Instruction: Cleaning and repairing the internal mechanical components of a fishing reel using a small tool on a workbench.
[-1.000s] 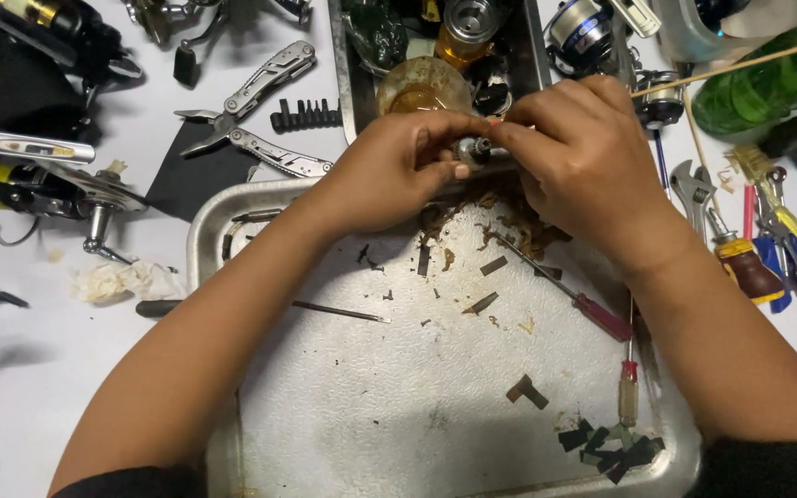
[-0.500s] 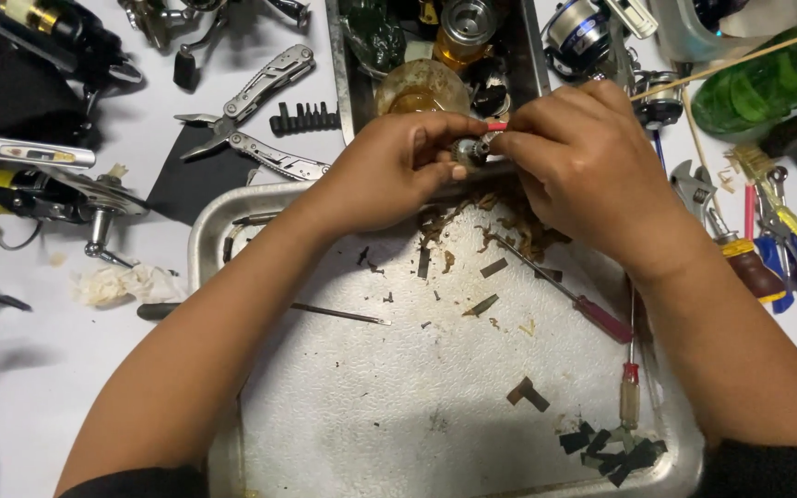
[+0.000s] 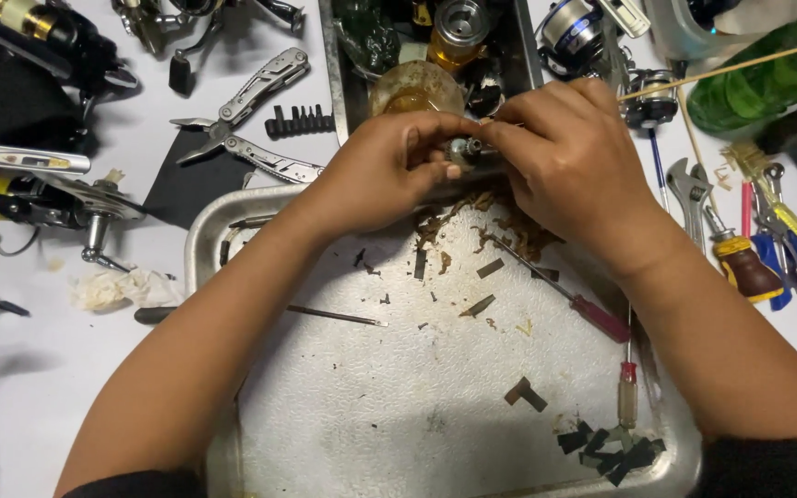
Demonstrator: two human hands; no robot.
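Scene: small metal part pinched between both hands above the far rim of the metal tray, just short of the amber jar.
Left hand: grip clenched on the part, thumb and forefinger closing from the left, forearm slanting across the tray's left side.
Right hand: grip grasping the same part from the right, knuckles arched, wrist over the tray's right edge.
Step in hand, done well: best kept low over the tray, so loosened bits join the brown debris rather than the desk.
Nearby: red-handled screwdriver lying inside the tray, untouched.
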